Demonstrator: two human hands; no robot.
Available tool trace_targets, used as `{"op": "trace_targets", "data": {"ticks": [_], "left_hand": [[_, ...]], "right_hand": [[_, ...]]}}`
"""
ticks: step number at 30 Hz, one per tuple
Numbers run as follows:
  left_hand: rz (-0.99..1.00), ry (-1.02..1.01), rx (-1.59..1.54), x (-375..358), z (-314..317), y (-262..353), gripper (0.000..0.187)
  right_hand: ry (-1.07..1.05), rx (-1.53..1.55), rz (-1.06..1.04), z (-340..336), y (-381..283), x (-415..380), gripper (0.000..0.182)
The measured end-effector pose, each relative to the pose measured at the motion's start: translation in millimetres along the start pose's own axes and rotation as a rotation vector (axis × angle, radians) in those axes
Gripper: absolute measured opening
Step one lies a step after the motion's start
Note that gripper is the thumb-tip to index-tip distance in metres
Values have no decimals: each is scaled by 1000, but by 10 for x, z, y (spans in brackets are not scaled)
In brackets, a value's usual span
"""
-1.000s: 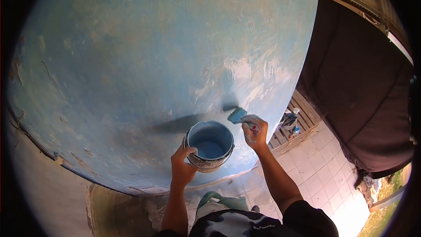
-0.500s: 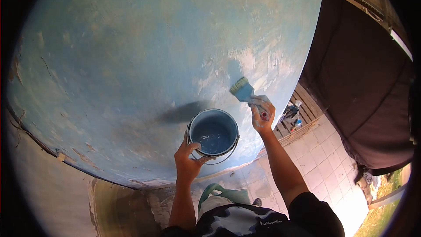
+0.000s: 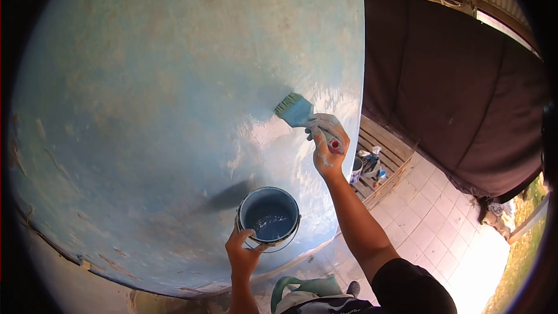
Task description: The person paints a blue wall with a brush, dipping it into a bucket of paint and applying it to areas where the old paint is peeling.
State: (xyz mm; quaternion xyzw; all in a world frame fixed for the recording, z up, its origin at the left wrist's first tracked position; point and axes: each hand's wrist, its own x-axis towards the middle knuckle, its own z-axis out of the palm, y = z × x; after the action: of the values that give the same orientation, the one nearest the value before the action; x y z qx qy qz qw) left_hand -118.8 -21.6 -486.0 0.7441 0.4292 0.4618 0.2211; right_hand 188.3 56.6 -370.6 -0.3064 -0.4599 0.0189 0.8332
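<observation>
My right hand [image 3: 329, 139] grips the handle of a wide, blue-smeared paintbrush [image 3: 295, 110]. Its bristles point up and left, against or very near the wall [image 3: 174, 81], which is patchy blue with pale bare spots on the right. Paint stains mark the fingers of that hand. Lower down, my left hand [image 3: 242, 254] holds a small paint bucket [image 3: 268, 216] by its side, thumb over the rim. Blue paint lies in the bottom of the bucket, and its wire handle hangs down in front.
A wooden slatted platform [image 3: 378, 157] at the right carries a container [image 3: 356, 170] and other small items. Behind it hangs a dark brown cloth [image 3: 442, 87]. Pale floor tiles [image 3: 433, 215] lie below. Near my body is a green object with a curved handle [image 3: 308, 286].
The brush in my right hand has moved up the wall, closer to a pale patch. My view has turned right, and the bucket sits lower in it.
</observation>
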Motion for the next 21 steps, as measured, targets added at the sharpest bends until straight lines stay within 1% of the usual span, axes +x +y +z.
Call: {"op": "trace_targets", "data": {"ticks": [2,3,4,7,8,9,10,12,14,16,17,19,20,21], "left_hand": [[4,12,-29,25,89,-23,51],[16,9,-53,27,141,-78,51],[20,3,-57,56,195,-77,51],[-64,-55,-117,15,224,-43,51],[-27,-72,-58,56,233,-13,50],[20,-87,-3,110,229,37,50],[18,-101,-1,143,203,108,50],[-2,-109,-77,239,192,230,49],[-12,-114,-78,294,180,296,49],[59,-99,-44,347,183,367,47],[58,-102,-47,353,192,358,47],[77,-79,-68,351,224,336,48],[69,-77,-68,331,232,345,48],[21,-78,-51,307,220,354,49]], "right_hand": [[6,-83,-3,-108,216,-55,14],[43,-71,16,-190,372,-179,13],[43,-139,-15,-298,470,-327,11],[74,-174,86,-674,946,-936,10],[25,-272,146,-845,1081,-1099,11],[-24,-368,198,-896,1015,-1135,12],[-14,-374,207,-921,964,-1145,12],[32,-374,311,-933,883,-916,11],[73,-167,345,-740,569,-461,11],[19,-45,157,-567,291,-63,12],[19,-49,158,-456,161,57,12],[27,70,133,-288,12,207,13],[22,70,139,-312,91,154,13],[25,30,146,-357,249,6,14]]}}
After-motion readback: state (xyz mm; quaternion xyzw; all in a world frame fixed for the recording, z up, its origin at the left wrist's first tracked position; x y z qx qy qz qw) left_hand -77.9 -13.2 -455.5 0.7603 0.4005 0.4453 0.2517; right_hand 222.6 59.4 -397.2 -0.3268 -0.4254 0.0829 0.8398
